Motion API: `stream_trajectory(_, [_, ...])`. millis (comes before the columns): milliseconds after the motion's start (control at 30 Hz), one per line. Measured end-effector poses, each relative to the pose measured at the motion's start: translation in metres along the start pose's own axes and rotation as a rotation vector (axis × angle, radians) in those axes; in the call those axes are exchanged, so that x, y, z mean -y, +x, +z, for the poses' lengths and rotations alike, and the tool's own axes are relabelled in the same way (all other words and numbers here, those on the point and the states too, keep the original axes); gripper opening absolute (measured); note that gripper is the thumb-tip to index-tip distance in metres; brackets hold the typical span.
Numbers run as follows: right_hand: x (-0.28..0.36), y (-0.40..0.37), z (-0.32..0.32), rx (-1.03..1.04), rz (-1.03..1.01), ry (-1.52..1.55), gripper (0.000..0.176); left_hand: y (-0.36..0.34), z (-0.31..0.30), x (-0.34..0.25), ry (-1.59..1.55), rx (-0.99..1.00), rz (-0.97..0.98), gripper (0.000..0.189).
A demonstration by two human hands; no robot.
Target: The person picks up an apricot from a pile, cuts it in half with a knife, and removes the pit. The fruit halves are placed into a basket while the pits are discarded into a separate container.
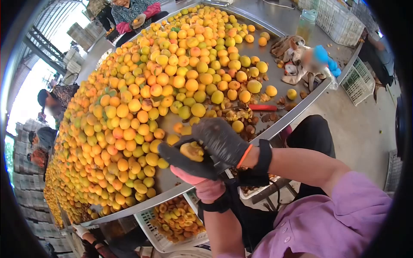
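In front of the table's edge, my left hand (189,161), in a black glove with a pink cuff, is closed around an apricot (192,151) whose flesh looks opened or torn. My right hand (221,139), black-gloved with an orange band at the wrist, is curled right beside the fruit. Its fingertips are hidden, so whatever they grip cannot be made out. Beyond both hands lies a large heap of apricots (142,103). A red-handled tool (263,107) rests to the right among scraps and pits.
The metal table (297,103) has a raised rim. Below it stands a white crate (159,245) of apricot halves. Rags (292,53), a jar (306,23) and crates (359,81) are at the right. Other people work around the table, one wearing pink gloves (124,28).
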State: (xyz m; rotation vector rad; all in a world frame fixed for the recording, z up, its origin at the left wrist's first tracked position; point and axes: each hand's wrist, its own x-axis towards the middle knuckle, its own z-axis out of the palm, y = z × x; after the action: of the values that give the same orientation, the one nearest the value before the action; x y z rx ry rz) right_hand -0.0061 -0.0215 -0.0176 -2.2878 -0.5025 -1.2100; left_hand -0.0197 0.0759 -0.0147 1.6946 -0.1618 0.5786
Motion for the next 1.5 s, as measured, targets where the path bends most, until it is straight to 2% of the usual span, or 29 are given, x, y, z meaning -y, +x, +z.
stream_trajectory(33, [0.002,-0.002,-0.008,0.011,-0.001,0.005,0.018,0.001,-0.005,-0.008,0.002,-0.006,-0.011,0.050])
stream_trajectory(100, [0.003,-0.001,-0.047,0.244,0.631,0.521,0.019,0.008,-0.020,-0.027,-0.663,-0.005,-0.469,0.035])
stream_trajectory(133, [0.003,-0.002,-0.064,0.373,0.949,0.776,0.024,0.015,-0.041,0.010,-1.090,0.350,-0.548,0.035])
stream_trajectory(167, [0.003,-0.004,-0.072,0.515,1.273,1.023,0.031,0.020,-0.028,-0.018,-0.477,0.071,-0.613,0.077])
stream_trajectory(200, [0.002,-0.014,-0.065,0.413,0.439,0.629,0.030,0.022,-0.019,-0.022,-0.661,-0.025,-0.743,0.074])
stream_trajectory(233, [0.017,-0.007,-0.060,0.414,0.303,0.517,0.022,0.021,-0.019,-0.023,-0.846,-0.125,-0.864,0.072])
stream_trajectory(267, [0.039,0.009,-0.055,0.404,0.167,0.406,0.016,0.017,-0.026,-0.020,-0.904,-0.009,-0.819,0.063])
stream_trajectory(300, [0.061,0.029,-0.053,0.416,-0.044,0.536,0.026,0.012,-0.031,-0.018,-0.957,0.120,-0.774,0.057])
stream_trajectory(333, [0.092,0.044,-0.052,0.563,0.258,0.700,0.034,0.010,-0.034,-0.020,-0.954,0.115,-0.778,0.057])
stream_trajectory(367, [0.090,0.046,-0.051,0.561,0.263,0.690,0.034,0.011,-0.034,-0.025,-0.979,0.107,-0.744,0.056])
stream_trajectory(433, [0.076,0.055,-0.054,0.286,0.109,0.488,0.035,0.014,-0.031,-0.034,-1.045,0.111,-0.682,0.053])
stream_trajectory(500, [0.019,0.055,-0.080,0.372,0.209,0.565,0.035,0.018,-0.031,-0.023,-1.018,0.111,-0.545,0.046])
stream_trajectory(567, [-0.035,0.021,-0.099,0.432,0.265,-0.054,0.035,0.018,-0.027,-0.019,-0.908,0.097,-0.437,0.045])
stream_trajectory(633, [-0.075,-0.006,-0.115,0.696,0.306,-0.411,0.035,0.018,-0.026,-0.020,-0.982,0.104,-0.518,0.044])
stream_trajectory(667, [-0.083,-0.016,-0.117,0.690,0.318,-0.416,0.035,0.019,-0.025,-0.020,-1.039,0.112,-0.599,0.043])
stream_trajectory(733, [-0.096,-0.027,-0.113,1.018,0.490,-0.548,0.017,0.020,-0.021,-0.020,-0.977,0.113,-0.608,0.050])
stream_trajectory(800, [-0.107,-0.038,-0.106,1.021,0.478,-0.493,0.015,0.020,-0.022,-0.009,-0.916,0.101,-0.621,0.058])
stream_trajectory(867, [-0.110,-0.039,-0.106,1.026,0.464,-0.437,0.014,0.024,-0.029,0.014,-1.260,0.451,-0.762,0.062])
stream_trajectory(967, [-0.107,-0.031,-0.114,1.038,0.484,-0.360,0.018,0.022,-0.023,0.010,-1.156,0.447,-0.791,0.048])
stream_trajectory(1067, [-0.102,-0.024,-0.130,0.608,0.519,-0.313,0.024,0.017,-0.004,-0.013,-0.925,0.298,-0.708,0.048])
stream_trajectory(1100, [-0.098,-0.020,-0.137,0.601,0.533,-0.311,0.024,0.016,0.002,-0.008,-0.916,0.311,-0.711,0.048])
stream_trajectory(1167, [-0.090,-0.013,-0.145,0.389,0.657,0.154,0.025,0.017,0.020,-0.004,-0.283,0.393,0.220,0.065])
stream_trajectory(1200, [-0.093,-0.017,-0.143,0.393,0.792,0.365,0.027,0.016,0.019,-0.007,-0.116,0.429,0.209,0.058])
stream_trajectory(1233, [-0.087,-0.013,-0.144,0.380,0.796,0.365,0.027,0.017,0.022,-0.009,-0.116,0.439,0.216,0.058])
stream_trajectory(1300, [-0.065,0.006,-0.146,0.254,0.876,0.801,0.028,0.017,0.023,-0.008,-0.159,0.427,0.078,0.057])
stream_trajectory(1333, [-0.060,0.012,-0.144,0.154,0.899,0.893,0.028,0.012,0.023,-0.003,-0.273,0.374,-0.078,0.059])
stream_trajectory(1433, [-0.060,0.022,-0.139,0.199,0.863,0.770,0.029,0.007,0.039,-0.009,-0.354,0.342,-0.215,0.062])
stream_trajectory(1467, [-0.064,0.019,-0.130,0.067,0.743,0.791,0.027,0.007,0.046,-0.011,-0.400,0.326,-0.283,0.064])
stream_trajectory(1500, [-0.069,0.015,-0.126,0.058,0.750,0.797,0.027,0.008,0.052,-0.012,-0.446,0.310,-0.348,0.066])
